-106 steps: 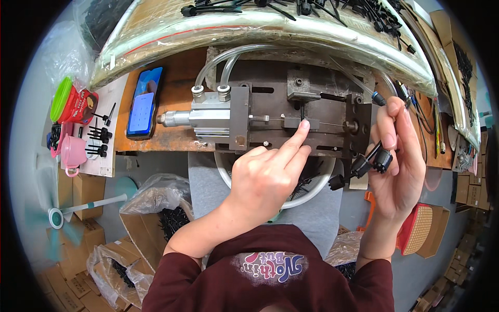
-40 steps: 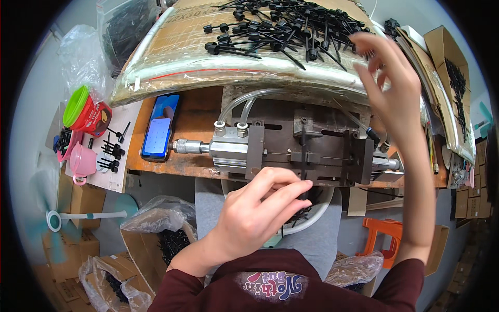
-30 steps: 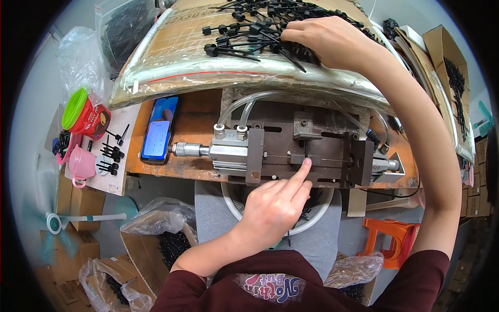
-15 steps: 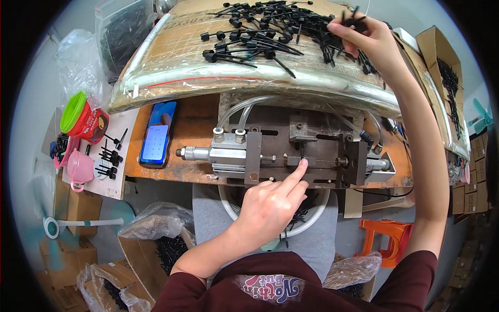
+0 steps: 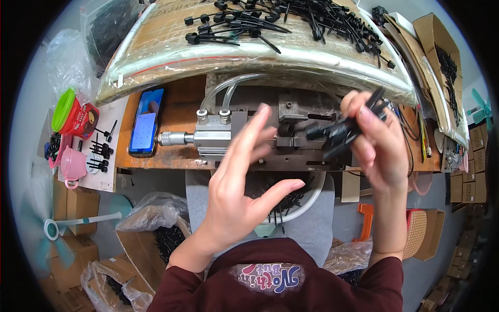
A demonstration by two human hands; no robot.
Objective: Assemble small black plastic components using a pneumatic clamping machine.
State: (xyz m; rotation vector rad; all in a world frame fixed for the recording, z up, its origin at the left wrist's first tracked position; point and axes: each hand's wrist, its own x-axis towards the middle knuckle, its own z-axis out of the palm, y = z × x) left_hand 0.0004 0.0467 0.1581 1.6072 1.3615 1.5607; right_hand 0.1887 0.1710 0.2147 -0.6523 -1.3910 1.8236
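Note:
My right hand [image 5: 383, 140] grips a bunch of black plastic rods with knobbed heads [image 5: 338, 136], held over the right part of a metal clamping fixture [image 5: 283, 141]. The bunch is slightly smeared by motion. My left hand [image 5: 228, 192] hangs in front of the fixture, thumb and fingers apart, holding nothing. Left of the fixture's dark block sits a silver air cylinder [image 5: 212, 140] with clear hoses. A loose pile of the same black rods [image 5: 249, 26] lies on the plastic-wrapped cardboard above. Below the bench edge, a white basin [image 5: 318, 191] on my lap holds more rods.
A phone [image 5: 146, 122] lies left of the cylinder. Further left stand a red tub with a green rim [image 5: 80, 119], a pink cup [image 5: 74, 165] and several rods. Open boxes [image 5: 140, 244] of black parts and a fan [image 5: 52, 229] are low at left.
My right hand has come down from the pile to the fixture with a bunch of rods. My left hand has lifted off the fixture, its fingers spreading from a point.

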